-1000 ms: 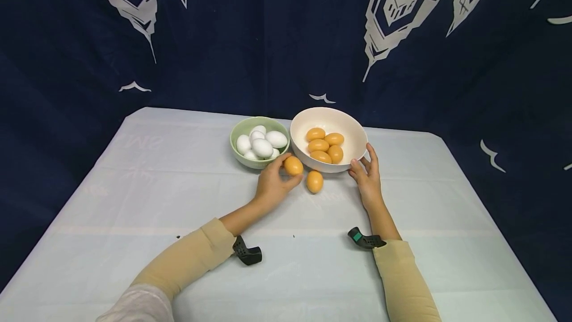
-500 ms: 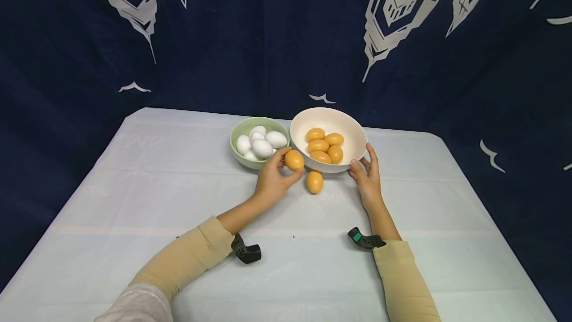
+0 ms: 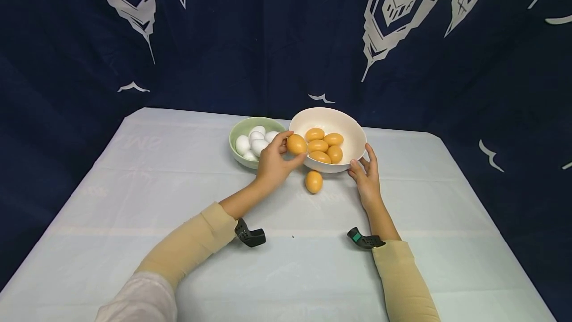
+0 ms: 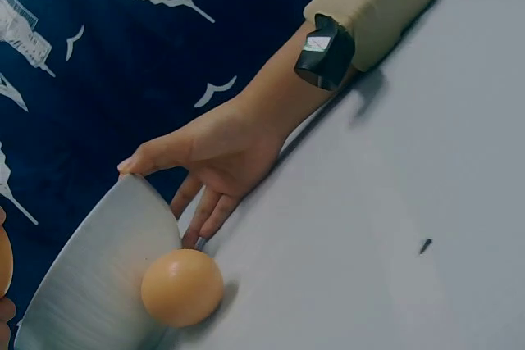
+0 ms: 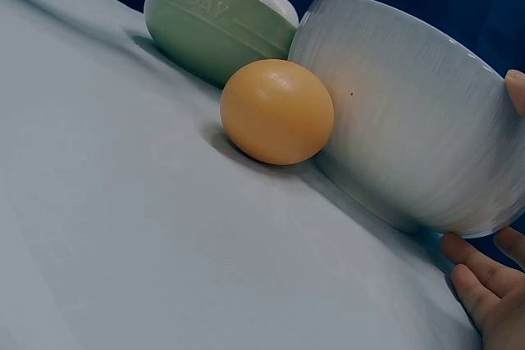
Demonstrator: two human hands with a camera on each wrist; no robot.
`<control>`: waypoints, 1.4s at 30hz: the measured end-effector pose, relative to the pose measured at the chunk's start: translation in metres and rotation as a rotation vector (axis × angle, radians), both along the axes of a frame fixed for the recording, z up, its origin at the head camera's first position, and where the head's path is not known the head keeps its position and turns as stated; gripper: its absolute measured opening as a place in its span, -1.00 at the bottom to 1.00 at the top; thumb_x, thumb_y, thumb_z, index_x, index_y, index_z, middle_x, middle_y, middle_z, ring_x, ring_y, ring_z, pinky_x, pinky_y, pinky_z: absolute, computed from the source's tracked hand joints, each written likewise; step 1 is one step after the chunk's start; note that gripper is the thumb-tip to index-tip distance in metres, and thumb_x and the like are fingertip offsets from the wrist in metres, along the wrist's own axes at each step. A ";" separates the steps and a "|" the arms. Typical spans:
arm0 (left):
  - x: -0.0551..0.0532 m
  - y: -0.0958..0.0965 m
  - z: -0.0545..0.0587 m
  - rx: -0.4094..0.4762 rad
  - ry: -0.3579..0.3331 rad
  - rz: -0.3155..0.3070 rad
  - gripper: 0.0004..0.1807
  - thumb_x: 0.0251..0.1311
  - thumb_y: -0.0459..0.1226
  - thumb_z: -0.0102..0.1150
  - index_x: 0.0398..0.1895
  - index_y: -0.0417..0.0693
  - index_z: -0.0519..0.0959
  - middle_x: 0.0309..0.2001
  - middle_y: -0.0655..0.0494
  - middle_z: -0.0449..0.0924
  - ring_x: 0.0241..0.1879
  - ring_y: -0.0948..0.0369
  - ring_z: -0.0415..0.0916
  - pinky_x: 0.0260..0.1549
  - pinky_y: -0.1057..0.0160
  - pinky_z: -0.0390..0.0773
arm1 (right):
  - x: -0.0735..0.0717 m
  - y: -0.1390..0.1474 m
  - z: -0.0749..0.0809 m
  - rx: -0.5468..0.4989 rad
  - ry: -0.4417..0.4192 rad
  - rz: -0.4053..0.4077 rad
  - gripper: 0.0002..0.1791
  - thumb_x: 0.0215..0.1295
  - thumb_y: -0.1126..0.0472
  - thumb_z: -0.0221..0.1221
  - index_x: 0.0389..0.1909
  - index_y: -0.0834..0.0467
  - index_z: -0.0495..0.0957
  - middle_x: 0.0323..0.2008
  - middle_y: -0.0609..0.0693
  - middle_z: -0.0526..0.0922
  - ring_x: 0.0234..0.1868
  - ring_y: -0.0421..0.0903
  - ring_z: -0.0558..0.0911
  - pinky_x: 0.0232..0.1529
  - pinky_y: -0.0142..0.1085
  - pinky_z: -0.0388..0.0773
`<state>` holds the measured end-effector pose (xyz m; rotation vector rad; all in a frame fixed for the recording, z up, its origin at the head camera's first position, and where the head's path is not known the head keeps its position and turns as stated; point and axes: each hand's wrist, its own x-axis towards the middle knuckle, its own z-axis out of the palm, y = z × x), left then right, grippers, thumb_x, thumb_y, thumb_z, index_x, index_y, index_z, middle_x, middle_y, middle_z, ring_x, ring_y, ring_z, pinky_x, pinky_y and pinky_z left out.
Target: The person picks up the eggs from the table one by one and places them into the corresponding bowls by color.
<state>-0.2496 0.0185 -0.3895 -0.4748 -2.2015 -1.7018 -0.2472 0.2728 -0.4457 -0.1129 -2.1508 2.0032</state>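
Observation:
My left hand (image 3: 276,164) pinches an orange-brown egg (image 3: 297,144) between thumb and fingers, raised at the left rim of the cream-white bowl (image 3: 353,133). Several orange-brown eggs (image 3: 318,145) lie inside that bowl. On its right side my right hand (image 3: 367,180) grips it, thumb at the rim and fingers low against the outside, as the left wrist view shows. Another orange-brown egg (image 5: 277,111) sits on the table close in front of the bowl. Just left stands a green bowl (image 5: 215,26) of white eggs (image 3: 243,144), partly hidden behind my left hand.
A pale cloth covers the table (image 3: 187,173), with both bowls near its back edge. Behind hangs a dark blue curtain (image 3: 223,39) with white prints. Black wrist devices (image 3: 250,233) jut from both sleeves.
My left hand has lifted its egg up from beside the loose egg to the white bowl's left rim. My right hand stays on the bowl.

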 end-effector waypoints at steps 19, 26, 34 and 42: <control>-0.043 0.004 0.021 -0.152 -0.069 -0.116 -0.38 -0.03 -0.28 0.50 0.13 -0.14 0.44 0.00 -0.06 0.59 -0.10 0.12 0.61 -0.17 0.24 0.59 | 0.000 0.001 0.001 -0.004 0.009 -0.001 -0.21 0.47 0.17 0.06 0.55 -0.21 -0.14 0.45 0.27 0.05 0.31 0.18 0.35 0.23 -0.11 0.38; -0.054 0.009 0.023 -0.299 -0.093 -0.136 -0.39 -0.04 -0.24 0.49 0.09 -0.08 0.43 0.00 -0.05 0.59 -0.06 0.13 0.59 -0.13 0.30 0.54 | 0.001 0.001 0.000 0.006 0.012 0.003 -0.20 0.46 0.13 0.08 0.55 -0.19 -0.13 0.44 0.27 0.07 0.30 0.18 0.37 0.22 -0.13 0.40; -0.068 0.013 0.026 -0.552 -0.024 -0.164 -0.42 -0.08 -0.14 0.45 0.04 -0.04 0.44 -0.10 0.04 0.61 -0.14 0.16 0.53 -0.16 0.27 0.50 | 0.000 0.001 0.000 0.005 0.015 0.004 -0.20 0.46 0.15 0.08 0.55 -0.18 -0.13 0.44 0.28 0.06 0.30 0.19 0.36 0.21 -0.12 0.40; -0.078 0.020 0.030 -0.710 0.004 -0.220 -0.45 -0.06 -0.17 0.42 0.03 -0.05 0.44 -0.10 0.06 0.59 -0.21 0.17 0.50 -0.15 0.25 0.49 | 0.001 0.000 0.001 0.011 0.012 0.001 -0.21 0.46 0.15 0.08 0.55 -0.19 -0.13 0.44 0.28 0.06 0.31 0.18 0.36 0.23 -0.10 0.39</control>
